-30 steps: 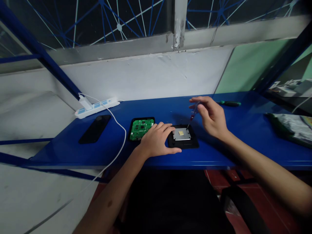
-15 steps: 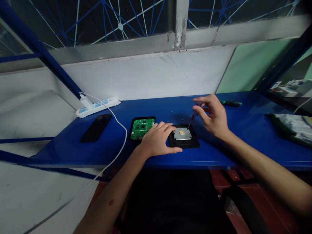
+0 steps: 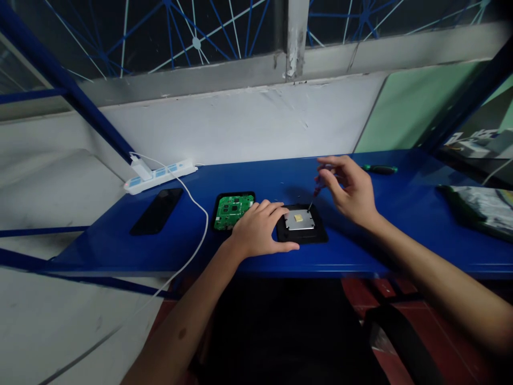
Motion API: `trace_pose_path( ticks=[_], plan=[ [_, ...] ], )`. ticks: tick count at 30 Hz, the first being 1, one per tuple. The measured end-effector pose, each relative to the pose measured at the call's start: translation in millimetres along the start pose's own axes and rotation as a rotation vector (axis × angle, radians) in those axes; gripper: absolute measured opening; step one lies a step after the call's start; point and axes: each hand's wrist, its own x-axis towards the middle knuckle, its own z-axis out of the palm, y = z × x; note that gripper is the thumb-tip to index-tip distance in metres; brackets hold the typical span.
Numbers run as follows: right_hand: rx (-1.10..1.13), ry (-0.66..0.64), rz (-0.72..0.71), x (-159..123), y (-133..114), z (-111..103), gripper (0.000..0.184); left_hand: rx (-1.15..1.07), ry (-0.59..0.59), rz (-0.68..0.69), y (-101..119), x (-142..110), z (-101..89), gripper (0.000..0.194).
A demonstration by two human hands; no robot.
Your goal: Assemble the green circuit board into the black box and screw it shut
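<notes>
A black plastic cover (image 3: pixel 303 236) lies flat on the blue table, with a silver metal plate (image 3: pixel 296 223) on it. A small yellowish pad (image 3: pixel 298 217) sits near the plate's middle. My left hand (image 3: pixel 258 230) grips the cover's left side, fingers at the upper part and thumb by the front edge. Between the fingertips of my right hand (image 3: pixel 350 190) is a small screwdriver (image 3: pixel 318 190) with a translucent purplish handle. It leans, its tip at the plate's upper right corner. Left of my left hand, a green circuit board (image 3: pixel 234 209) rests in a black case, partly covered by that hand.
A black phone (image 3: pixel 157 212) lies left, below a white power strip (image 3: pixel 160 175) with a charger and a trailing white cable (image 3: pixel 196 199). Behind my right hand is a green-and-black screwdriver (image 3: pixel 380 169). A plastic bag (image 3: pixel 481 208) lies far right. Tiny bits lie behind the cover.
My right hand's fingers have shifted slightly around the screwdriver handle, covering more of it. The screwdriver's tip stays at the same corner. My left hand and the cover keep their places.
</notes>
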Motion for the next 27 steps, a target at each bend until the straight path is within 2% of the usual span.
trace_pose_path(
  ticks=[4, 13, 19, 23, 27],
  plan=[
    [0.063, -0.023, 0.014, -2, -1, 1, 0.028, 0.004, 0.001, -0.005, 0, 0, -0.3, 0.084],
    [0.107, 0.131, 0.023, 0, 6, 4, 0.026, -0.004, -0.009, 0.015, -1, 0, -2.1, 0.082],
    [0.08, 0.056, 0.137, -1, 14, 12, 0.02, 0.002, -0.052, 0.028, 0, 4, -10.9, 0.085],
    [0.073, 0.036, 0.153, -2, 18, 14, 0.021, 0.04, -0.027, -0.012, -1, 11, -17.6, 0.078],
    [0.094, 0.031, 0.166, -2, 17, 11, 0.019, 0.018, -0.054, 0.043, -2, 20, -30.0, 0.08]
  ],
)
